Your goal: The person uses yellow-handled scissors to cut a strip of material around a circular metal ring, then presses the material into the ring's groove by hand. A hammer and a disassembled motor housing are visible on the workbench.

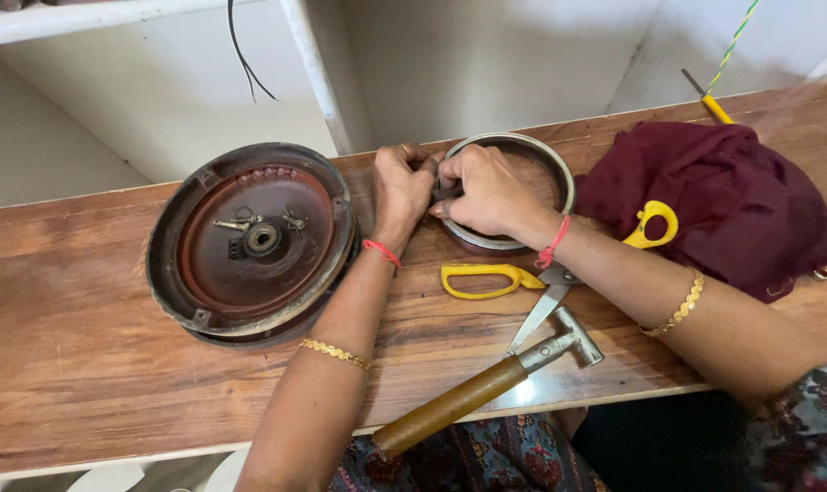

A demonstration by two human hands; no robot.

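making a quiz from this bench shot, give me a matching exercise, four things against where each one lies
Things:
1. round motor cover
2. metal ring
3. hammer
4. maroon cloth

Places:
A. nearest the front edge of the bench
B. far right of the bench
C. left of both hands
D. under the right hand

Pairs: 1-C, 2-D, 3-A, 4-B

A home workbench is showing here. A hammer [486,387] is lying at five o'clock on the worn wooden plank [86,346]. A greasy motor cover [250,241] is sitting at nine.
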